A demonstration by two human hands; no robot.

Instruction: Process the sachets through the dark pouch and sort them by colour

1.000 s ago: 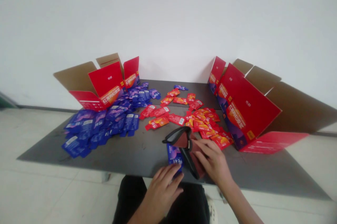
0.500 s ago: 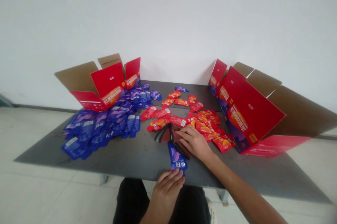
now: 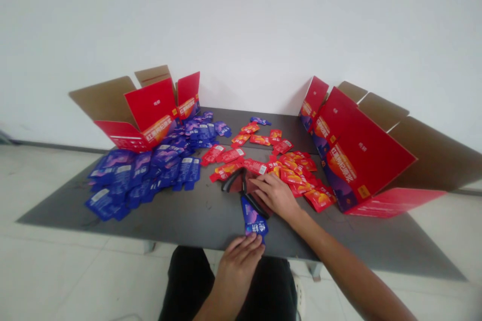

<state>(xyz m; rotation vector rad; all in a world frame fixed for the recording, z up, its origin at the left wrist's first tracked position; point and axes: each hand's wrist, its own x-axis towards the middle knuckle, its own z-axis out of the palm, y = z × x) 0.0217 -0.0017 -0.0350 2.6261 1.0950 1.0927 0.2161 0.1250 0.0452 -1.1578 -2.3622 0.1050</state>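
A blue sachet (image 3: 255, 219) lies near the front edge of the table. My left hand (image 3: 241, 260) is closed on its near end, fingers together. Over the sachet's far end sits a dark folding thing with black edges and reddish-brown panels (image 3: 236, 183); I cannot tell its kind. My right hand (image 3: 277, 195) grips its right side, with the fingertips on a brown panel. Just beyond it, red-orange sachets (image 3: 228, 170) lie loose, and a heap of them (image 3: 297, 173) is to the right of my right hand.
A large pile of blue sachets (image 3: 126, 180) covers the left of the grey table (image 3: 211, 220). Open red cartons with raised flaps stand at the left (image 3: 150, 110) and the right (image 3: 361, 155). A single blue sachet (image 3: 260, 121) lies at the back, before a white wall.
The view has shifted slightly. The dark thing's left panel looks more spread out and turned. Both hands keep nearly the same places on the sachet and the dark thing.
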